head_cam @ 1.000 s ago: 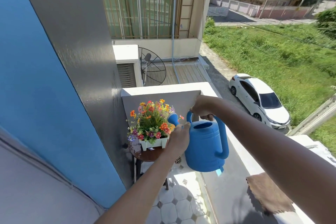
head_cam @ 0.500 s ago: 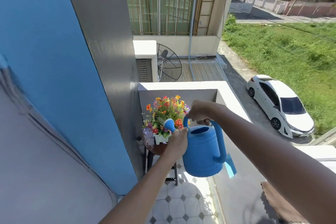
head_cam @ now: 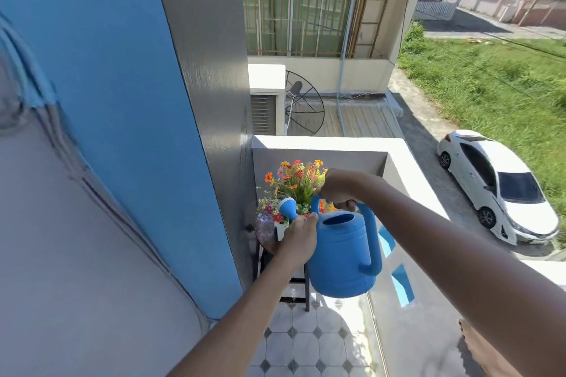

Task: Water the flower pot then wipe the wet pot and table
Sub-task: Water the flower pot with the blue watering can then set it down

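I hold a blue watering can [head_cam: 343, 254] with both hands in front of me. My right hand [head_cam: 338, 190] grips the top of its handle. My left hand [head_cam: 298, 239] clasps the spout where it joins the body. The spout's rose [head_cam: 288, 206] points left, over the flowers. The flower pot [head_cam: 280, 231] is white and small, filled with orange, red and purple flowers [head_cam: 295, 184]. It stands on a small round brown table [head_cam: 265, 234] in the balcony corner. My left hand hides most of the pot.
A blue and grey wall [head_cam: 153, 131] runs along the left. The white balcony parapet [head_cam: 407, 156] closes the far side and the right. A brown cloth [head_cam: 481, 349] lies on the ledge at lower right. Pale floor tiles [head_cam: 306, 343] lie below.
The view has swung so the pot and can sit further right and lower in frame. The spout's rose has come down over the left side of the flowers. Both hands keep their hold.
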{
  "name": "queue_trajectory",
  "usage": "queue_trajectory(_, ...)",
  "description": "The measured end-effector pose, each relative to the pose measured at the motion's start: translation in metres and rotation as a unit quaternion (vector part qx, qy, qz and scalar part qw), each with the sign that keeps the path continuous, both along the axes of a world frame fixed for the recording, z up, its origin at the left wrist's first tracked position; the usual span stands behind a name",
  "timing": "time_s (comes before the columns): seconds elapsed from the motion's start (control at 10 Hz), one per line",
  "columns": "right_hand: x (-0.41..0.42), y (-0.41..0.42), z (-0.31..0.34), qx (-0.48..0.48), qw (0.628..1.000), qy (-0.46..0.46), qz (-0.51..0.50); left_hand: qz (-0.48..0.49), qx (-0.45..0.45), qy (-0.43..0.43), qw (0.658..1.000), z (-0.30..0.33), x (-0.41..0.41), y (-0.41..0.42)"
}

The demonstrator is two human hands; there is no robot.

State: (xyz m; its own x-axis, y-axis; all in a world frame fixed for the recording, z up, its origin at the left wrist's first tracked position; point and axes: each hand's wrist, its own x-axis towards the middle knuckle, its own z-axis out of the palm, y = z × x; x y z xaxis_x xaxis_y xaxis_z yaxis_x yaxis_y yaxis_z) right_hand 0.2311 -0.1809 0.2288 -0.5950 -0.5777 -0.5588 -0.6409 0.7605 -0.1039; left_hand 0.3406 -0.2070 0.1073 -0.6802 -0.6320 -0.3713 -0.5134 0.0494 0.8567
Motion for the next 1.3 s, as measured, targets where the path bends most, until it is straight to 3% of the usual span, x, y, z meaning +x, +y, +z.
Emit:
queue_trajectory(0.2, -0.021, 0.013, 0.013, -0.119, 0.992, -0.028, -0.039, -0.029, 0.007, 0.036, 0.999, 0.018, -0.021, 0.001)
queue_trajectory(0.8, -0.052, 0.031, 0.016, -0.067, 0.994, 0.048, -0.076, -0.090, -0.029, 0.056, 0.994, 0.020, -0.066, 0.004)
queue_trajectory(1.3, -0.050, 0.023, 0.010, -0.145, 0.982, -0.018, -0.117, -0.056, -0.035, 0.051, 0.997, 0.016, -0.058, -0.017)
